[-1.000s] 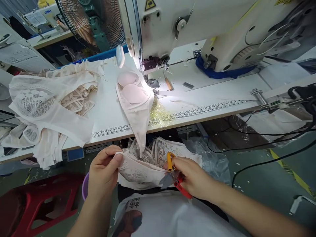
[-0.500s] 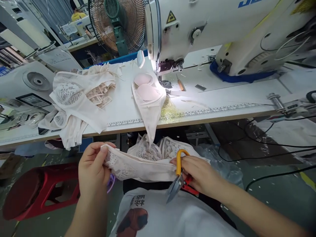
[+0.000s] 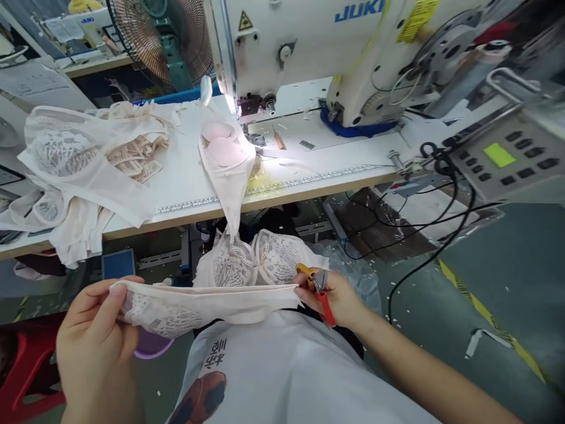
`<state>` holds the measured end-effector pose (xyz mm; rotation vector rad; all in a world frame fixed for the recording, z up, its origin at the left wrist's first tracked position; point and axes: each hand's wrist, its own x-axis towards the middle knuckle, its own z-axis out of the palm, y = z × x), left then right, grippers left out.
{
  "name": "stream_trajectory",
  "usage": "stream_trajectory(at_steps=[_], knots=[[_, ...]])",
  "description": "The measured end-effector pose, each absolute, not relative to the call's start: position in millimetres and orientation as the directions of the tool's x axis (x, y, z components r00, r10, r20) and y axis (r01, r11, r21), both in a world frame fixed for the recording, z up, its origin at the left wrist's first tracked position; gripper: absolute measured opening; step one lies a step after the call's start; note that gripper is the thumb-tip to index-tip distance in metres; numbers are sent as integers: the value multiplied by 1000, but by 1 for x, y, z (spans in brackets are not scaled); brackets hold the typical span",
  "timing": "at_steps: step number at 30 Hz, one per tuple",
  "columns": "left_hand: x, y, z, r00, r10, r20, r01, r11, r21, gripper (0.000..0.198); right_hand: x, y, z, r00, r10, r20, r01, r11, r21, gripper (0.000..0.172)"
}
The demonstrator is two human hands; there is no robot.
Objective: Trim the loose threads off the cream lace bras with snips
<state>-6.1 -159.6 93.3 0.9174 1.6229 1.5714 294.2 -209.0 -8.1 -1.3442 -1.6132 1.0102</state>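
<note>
My left hand (image 3: 99, 330) pinches the left end of a folded off-white lace bra piece (image 3: 212, 306). The piece is drawn out level across my lap, its upper edge almost straight. At its right end the fingers of my right hand (image 3: 338, 297) grip the fabric. That same hand also holds scissors (image 3: 318, 285) with one yellow and one red handle; their blades are partly hidden by the hand. Just behind the stretched piece lies a lace bra (image 3: 276, 256). A bra part with pink cups (image 3: 223, 153) rests by the sewing machine's needle, its tip hanging over the table edge.
The sewing machine (image 3: 304, 41) stands on a white table (image 3: 185, 188) with a printed ruler. Several bras (image 3: 79, 153) are heaped at the left. An orange-handled tool (image 3: 279, 138) lies near the needle. A control box (image 3: 507, 159), black cables and a red stool (image 3: 26, 365) flank me.
My hands have moved apart, and the bra piece is now pulled straighter. The scissors have turned in my right hand, with the blades no longer pointing down. My view has shifted to the right.
</note>
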Motion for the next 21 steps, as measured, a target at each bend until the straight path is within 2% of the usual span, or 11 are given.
stream_trajectory(at_steps=[7, 11, 14, 16, 18, 21], knots=[[-13, -149, 94, -463, 886, -17, 11, 25, 1000, 18, 296, -217, 8, -58, 998, 37, 280, 52, -958, 19], [3, -147, 86, -406, 913, 40, -50, -66, 997, 14, 309, -217, 2, -9, 1000, 15, 351, 18, -936, 16], [21, -142, 74, -363, 929, 80, -56, -107, 993, 14, 320, -207, -10, 32, 998, 62, 441, 41, -896, 13], [29, -138, 69, -292, 950, 111, -34, -127, 991, 11, 321, -198, -14, 51, 991, 120, 485, 80, -871, 13], [33, -136, 68, -207, 966, 159, 4, -161, 987, 8, 314, -188, -13, 5, 977, 214, 509, 182, -842, 21], [37, -136, 73, -135, 961, 240, 59, -234, 970, 4, 287, -172, 0, -233, 875, 425, 492, 483, -725, 27]])
